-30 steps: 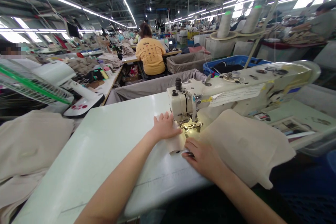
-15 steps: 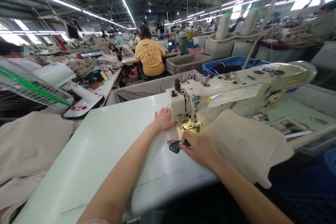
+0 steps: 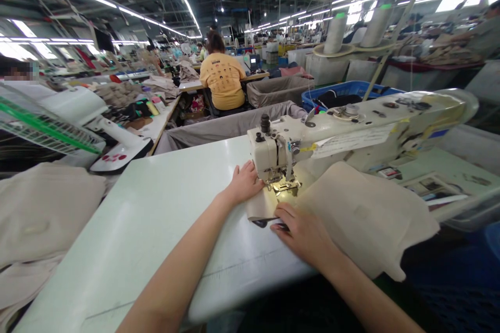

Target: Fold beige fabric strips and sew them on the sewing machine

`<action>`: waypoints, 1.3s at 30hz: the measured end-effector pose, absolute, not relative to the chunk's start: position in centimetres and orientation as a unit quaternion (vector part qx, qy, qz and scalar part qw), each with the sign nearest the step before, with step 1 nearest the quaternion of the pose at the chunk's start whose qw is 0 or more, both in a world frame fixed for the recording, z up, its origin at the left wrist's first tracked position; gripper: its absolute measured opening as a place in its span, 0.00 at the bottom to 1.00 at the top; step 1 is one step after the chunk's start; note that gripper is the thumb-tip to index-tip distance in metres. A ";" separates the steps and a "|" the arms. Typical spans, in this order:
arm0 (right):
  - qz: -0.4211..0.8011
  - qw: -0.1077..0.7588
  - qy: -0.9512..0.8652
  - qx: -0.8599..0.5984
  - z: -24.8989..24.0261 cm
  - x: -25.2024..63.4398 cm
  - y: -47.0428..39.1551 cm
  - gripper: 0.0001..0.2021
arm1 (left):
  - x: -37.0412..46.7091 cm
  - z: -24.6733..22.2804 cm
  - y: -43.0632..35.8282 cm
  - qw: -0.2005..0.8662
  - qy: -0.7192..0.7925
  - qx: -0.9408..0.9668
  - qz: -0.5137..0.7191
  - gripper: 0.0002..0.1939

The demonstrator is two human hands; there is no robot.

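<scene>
A beige fabric piece lies beneath the lit presser foot of a cream sewing machine. My left hand rests on the fabric's left side with fingers spread, close against the machine head. My right hand is in front of the presser foot, fingers bent over the fabric's near edge and thumb lower down. A black tool, its kind unclear, shows partly under that edge, beside my right fingers. A larger beige fabric part spreads right of my right hand and hangs over the table edge.
The pale green table extends left. Beige fabric is piled at the left, near a white fan. Behind the table stand a grey cloth-lined bin and a blue basket. A person in a yellow shirt sits further off.
My right hand has shifted slightly toward me. The fabric's near edge now covers more of the black tool. My left hand stays almost in place.
</scene>
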State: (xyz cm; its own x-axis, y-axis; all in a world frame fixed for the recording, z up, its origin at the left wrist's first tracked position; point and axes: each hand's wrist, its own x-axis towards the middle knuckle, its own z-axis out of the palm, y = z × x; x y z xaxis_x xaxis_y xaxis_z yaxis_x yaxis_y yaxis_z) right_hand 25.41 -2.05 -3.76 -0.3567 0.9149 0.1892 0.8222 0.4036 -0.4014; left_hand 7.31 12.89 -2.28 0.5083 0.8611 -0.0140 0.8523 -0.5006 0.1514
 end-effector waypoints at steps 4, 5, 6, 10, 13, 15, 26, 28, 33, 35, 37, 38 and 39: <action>0.117 0.200 -0.812 -0.536 -3.8 25.4 -1.9 0.04 | 7.5 -2.1 12.8 0.064 0.504 0.861 0.034 0.24; 0.117 0.201 -0.811 -0.537 -3.8 25.4 -1.9 0.04 | 7.5 -2.1 12.7 0.064 0.505 0.860 0.033 0.24; 0.117 0.201 -0.811 -0.537 -3.8 25.4 -1.9 0.04 | 7.5 -2.1 12.7 0.063 0.507 0.859 0.033 0.24; 0.116 0.200 -0.809 -0.541 -3.9 25.5 -2.0 0.04 | 7.6 -2.4 12.8 0.061 0.516 0.854 0.036 0.25; 0.115 0.200 -0.808 -0.541 -3.8 25.4 -1.9 0.03 | 7.6 -2.5 12.8 0.058 0.519 0.852 0.040 0.26; 0.118 0.199 -0.808 -0.542 -3.7 25.4 -1.9 0.03 | 7.6 -2.6 12.8 0.056 0.520 0.851 0.043 0.26; 0.115 0.188 -0.808 -0.546 -3.3 25.3 -1.7 0.04 | 7.6 -2.7 13.0 0.037 0.516 0.855 0.041 0.24; 0.112 0.181 -0.808 -0.550 -3.2 25.3 -1.5 0.04 | 7.6 -2.5 13.2 0.031 0.514 0.856 0.038 0.24; 0.105 0.179 -0.812 -0.545 -2.9 25.4 -1.1 0.06 | 7.9 -1.6 12.4 0.000 0.523 0.851 0.048 0.20; 0.106 0.175 -0.814 -0.543 -3.0 25.5 -1.3 0.07 | 7.9 -1.3 10.8 -0.028 0.517 0.853 0.068 0.16; 0.106 0.175 -0.816 -0.541 -3.4 25.7 -1.7 0.09 | 7.8 -1.2 8.5 -0.033 0.469 0.878 0.087 0.12; 0.104 0.178 -0.817 -0.538 -3.7 25.8 -1.8 0.11 | 7.6 -1.3 7.3 -0.017 0.425 0.900 0.094 0.10; 0.101 0.182 -0.818 -0.537 -3.9 25.9 -2.0 0.13 | 7.3 -1.5 6.1 0.011 0.369 0.924 0.099 0.09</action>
State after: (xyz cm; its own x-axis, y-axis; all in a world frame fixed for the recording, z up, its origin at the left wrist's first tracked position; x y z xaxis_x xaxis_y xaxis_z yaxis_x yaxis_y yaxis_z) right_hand 25.88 -2.00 -3.93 -0.3583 0.9144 0.1884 0.8410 0.4037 -0.3601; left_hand 7.28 6.06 -1.49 0.7080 0.6842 0.1753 0.6797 -0.7274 0.0941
